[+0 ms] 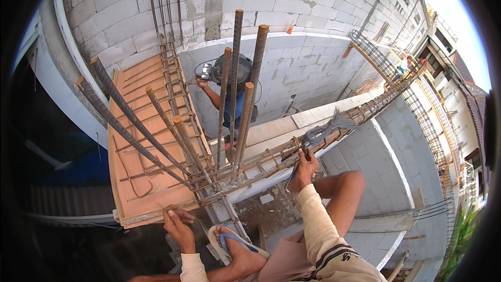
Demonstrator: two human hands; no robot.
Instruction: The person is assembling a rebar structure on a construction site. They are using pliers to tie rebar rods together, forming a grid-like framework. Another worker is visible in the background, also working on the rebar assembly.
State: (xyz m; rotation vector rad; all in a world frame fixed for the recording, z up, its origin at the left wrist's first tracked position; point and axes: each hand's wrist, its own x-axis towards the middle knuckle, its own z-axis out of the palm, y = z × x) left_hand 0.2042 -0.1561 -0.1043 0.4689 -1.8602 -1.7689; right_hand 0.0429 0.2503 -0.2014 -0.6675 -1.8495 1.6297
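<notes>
My left hand (178, 225) is low on the left, by the front edge of an orange-brown formwork board (151, 201). Its thumb and fingers pinch what looks like a thin piece of wire. My right hand (307, 169) is closed round a small dark hand tool (305, 149), mostly hidden by the fingers, against a tied rebar beam cage (271, 163). Just beyond it, a bundle of grey tie wire (329, 129) lies over the bars. Thick rebar rods (229, 99) rise from the corner joint between my hands.
Behind the rods, a person in a dark helmet (237, 69) holds a device beside a grey block wall (308, 68). My sandalled foot (237, 243) rests below the joint. Rubble (269, 203) lies beneath the beam. Another worker (403, 67) is far right along the cage.
</notes>
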